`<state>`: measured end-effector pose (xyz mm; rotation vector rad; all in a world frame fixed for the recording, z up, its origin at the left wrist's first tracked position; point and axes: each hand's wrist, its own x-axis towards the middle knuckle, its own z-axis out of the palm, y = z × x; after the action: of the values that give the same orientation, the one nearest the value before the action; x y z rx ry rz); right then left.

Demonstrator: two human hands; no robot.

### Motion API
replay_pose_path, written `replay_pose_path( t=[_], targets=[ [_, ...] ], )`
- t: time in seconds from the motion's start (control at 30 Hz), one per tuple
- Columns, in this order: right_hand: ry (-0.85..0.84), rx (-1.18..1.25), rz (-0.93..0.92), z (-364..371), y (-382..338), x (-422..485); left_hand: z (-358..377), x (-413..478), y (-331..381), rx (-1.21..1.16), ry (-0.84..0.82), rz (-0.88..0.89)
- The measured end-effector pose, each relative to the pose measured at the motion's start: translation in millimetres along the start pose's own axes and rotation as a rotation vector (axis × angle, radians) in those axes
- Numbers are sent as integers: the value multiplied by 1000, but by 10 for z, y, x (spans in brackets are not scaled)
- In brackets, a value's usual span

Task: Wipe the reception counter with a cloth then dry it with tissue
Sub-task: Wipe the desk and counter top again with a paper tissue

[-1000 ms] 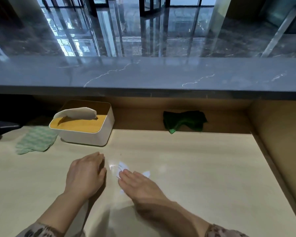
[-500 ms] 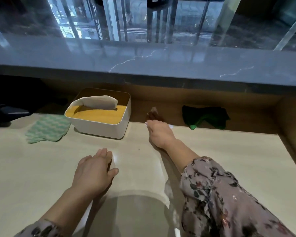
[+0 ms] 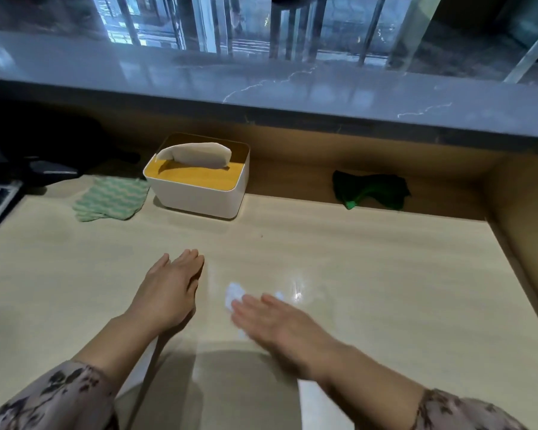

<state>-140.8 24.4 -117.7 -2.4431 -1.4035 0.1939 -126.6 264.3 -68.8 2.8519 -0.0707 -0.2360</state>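
pale wooden desk (image 3: 385, 274) below a grey marble ledge (image 3: 323, 97): the right grip (image 3: 280, 324), fingers straight, presses a crumpled white tissue (image 3: 235, 294) flat near the front middle. left grip (image 3: 171, 287) rests wide and flat beside it, holding nothing. striped green cloth (image 3: 111, 198) lies touching the tissue box (image 3: 199, 197), back left.

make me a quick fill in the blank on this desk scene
The right hand presses a white ____ onto the counter.
The pale green striped cloth lies just ____ of the tissue box.
The cloth at the back right is dark ____.
Missing words: tissue; left; green.
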Motion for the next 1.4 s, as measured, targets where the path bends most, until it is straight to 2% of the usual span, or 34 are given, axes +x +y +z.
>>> replay_pose_path(
  t=[0.17, 0.37, 0.5, 0.7, 0.8, 0.97, 1.07, 1.17, 1.27, 1.4],
  targets=[
    [158, 142, 510, -367, 533, -169, -76, -185, -130, 22, -6, -7],
    [370, 94, 743, -126, 241, 341, -48, -379, -204, 7, -1, -109],
    [289, 119, 632, -88, -44, 944, -47, -425, -206, -24, 49, -166],
    [158, 86, 418, -82, -27, 1607, -36, -420, -457, -60, 101, -184],
    [134, 58, 349, -106, -35, 1568, 26, -417, -480, -64, 104, -201],
    [13, 84, 9, 125, -565, 973, 45, -516, -425, -82, 127, -211],
    [-4, 91, -95, 194, -780, 517, 31, -605, -383, -72, 106, -198],
    [3, 88, -82, 145, -742, 175, -13, -659, -298, -39, 69, -203],
    [85, 80, 35, 142, -523, -109, -13, -691, -248, -18, 48, -182],
    [301, 136, 444, -71, -26, -548, -22, -718, -214, -23, 35, -152]
  ],
)
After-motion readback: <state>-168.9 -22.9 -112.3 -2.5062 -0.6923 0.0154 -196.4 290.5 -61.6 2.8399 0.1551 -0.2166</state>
